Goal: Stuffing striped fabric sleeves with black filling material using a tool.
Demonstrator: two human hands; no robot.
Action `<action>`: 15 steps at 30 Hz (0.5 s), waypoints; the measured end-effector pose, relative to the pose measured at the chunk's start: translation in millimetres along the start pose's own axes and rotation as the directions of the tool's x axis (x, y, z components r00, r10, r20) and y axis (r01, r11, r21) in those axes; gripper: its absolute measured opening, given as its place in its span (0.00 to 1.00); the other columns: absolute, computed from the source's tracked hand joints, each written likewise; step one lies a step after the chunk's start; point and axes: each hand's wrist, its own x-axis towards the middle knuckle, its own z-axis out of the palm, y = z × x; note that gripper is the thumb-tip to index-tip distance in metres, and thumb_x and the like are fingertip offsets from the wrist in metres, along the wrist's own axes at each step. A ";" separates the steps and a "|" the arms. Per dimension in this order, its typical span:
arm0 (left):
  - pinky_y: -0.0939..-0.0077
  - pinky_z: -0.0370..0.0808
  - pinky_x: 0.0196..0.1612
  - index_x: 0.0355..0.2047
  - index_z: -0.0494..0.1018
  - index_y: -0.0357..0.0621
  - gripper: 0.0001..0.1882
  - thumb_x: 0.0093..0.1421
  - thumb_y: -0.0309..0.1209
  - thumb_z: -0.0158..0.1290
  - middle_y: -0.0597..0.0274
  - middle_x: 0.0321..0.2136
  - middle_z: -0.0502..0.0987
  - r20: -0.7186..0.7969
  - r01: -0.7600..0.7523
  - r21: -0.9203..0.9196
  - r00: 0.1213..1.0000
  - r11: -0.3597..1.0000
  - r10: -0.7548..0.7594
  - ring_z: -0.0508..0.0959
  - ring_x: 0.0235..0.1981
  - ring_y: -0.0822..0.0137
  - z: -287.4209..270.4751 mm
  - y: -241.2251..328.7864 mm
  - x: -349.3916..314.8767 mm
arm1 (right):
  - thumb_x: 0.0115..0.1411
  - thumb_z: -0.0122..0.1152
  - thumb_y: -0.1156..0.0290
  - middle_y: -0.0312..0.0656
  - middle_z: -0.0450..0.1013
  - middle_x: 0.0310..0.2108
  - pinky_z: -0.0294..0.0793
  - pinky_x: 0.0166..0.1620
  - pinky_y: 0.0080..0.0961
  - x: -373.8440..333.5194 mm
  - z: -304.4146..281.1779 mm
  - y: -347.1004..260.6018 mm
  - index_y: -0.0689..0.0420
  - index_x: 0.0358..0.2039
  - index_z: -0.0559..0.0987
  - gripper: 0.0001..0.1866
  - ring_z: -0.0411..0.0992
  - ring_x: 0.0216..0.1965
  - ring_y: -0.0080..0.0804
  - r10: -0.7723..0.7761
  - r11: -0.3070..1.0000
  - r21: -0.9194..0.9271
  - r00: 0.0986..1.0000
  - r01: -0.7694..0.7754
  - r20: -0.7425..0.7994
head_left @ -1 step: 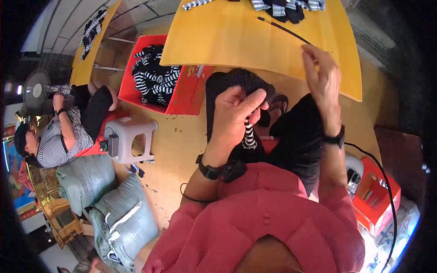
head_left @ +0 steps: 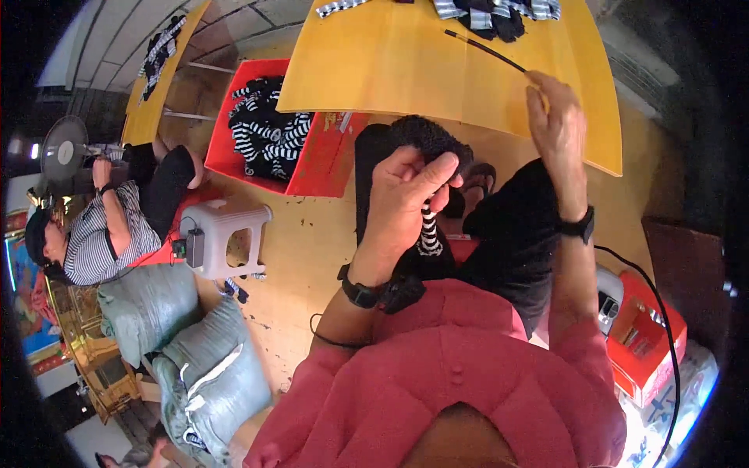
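Note:
My left hand is closed around a fuzzy black knit piece above my lap, thumb pressed on top. From under the fingers hangs a black-and-white striped knit length; whether it is a sock or a glove I cannot tell. My right hand is raised over the right part of the yellow table. Its fingertips pinch the near end of a thin dark rod, which points away to the upper left over the tabletop.
Grey-striped and black knit pieces lie at the table's far edge. A red bin holds many striped pieces. Left are a white stool, stuffed sacks and a seated co-worker by a fan. A red box stands right.
My right hand shifts very slightly, its fingertips moving a little up along the rod. The left hand keeps its hold on the knit piece.

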 end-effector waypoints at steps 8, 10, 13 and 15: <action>0.83 0.67 0.26 0.34 0.71 0.37 0.10 0.52 0.24 0.57 0.63 0.29 0.74 0.062 -0.084 0.068 0.995 0.994 0.080 0.71 0.24 0.75 -4.3 -0.7 5.0 | 0.50 0.54 0.72 0.45 0.74 0.32 0.68 0.36 0.36 5.5 24.2 52.8 0.58 0.32 0.76 0.08 0.70 0.35 0.45 0.020 0.955 -0.297 0.998 -0.003 0.055; 0.76 0.72 0.29 0.39 0.70 0.38 0.09 0.58 0.27 0.51 0.60 0.30 0.75 0.113 -0.014 -0.101 0.993 0.995 0.026 0.75 0.25 0.70 -11.8 -1.0 10.9 | 0.50 0.54 0.71 0.45 0.73 0.32 0.67 0.34 0.35 1.9 24.8 55.0 0.58 0.32 0.75 0.08 0.70 0.34 0.44 0.005 0.951 -0.309 0.999 0.012 0.052; 0.68 0.76 0.31 0.44 0.67 0.42 0.11 0.62 0.32 0.45 0.57 0.30 0.75 0.060 -0.032 -0.358 0.997 0.933 0.057 0.77 0.27 0.64 -13.6 7.6 12.2 | 0.53 0.53 0.70 0.46 0.73 0.30 0.67 0.34 0.34 -3.2 16.5 45.8 0.58 0.32 0.75 0.07 0.70 0.33 0.45 -0.002 0.943 -0.331 0.998 0.024 0.068; 0.66 0.76 0.31 0.46 0.65 0.48 0.14 0.63 0.39 0.44 0.58 0.29 0.74 -0.026 -0.054 -0.421 0.999 0.906 0.047 0.77 0.28 0.64 -33.3 13.3 12.4 | 0.57 0.51 0.70 0.43 0.73 0.25 0.66 0.31 0.28 -19.0 1.7 17.1 0.59 0.31 0.74 0.07 0.70 0.27 0.37 0.318 0.947 0.005 0.939 -0.322 0.130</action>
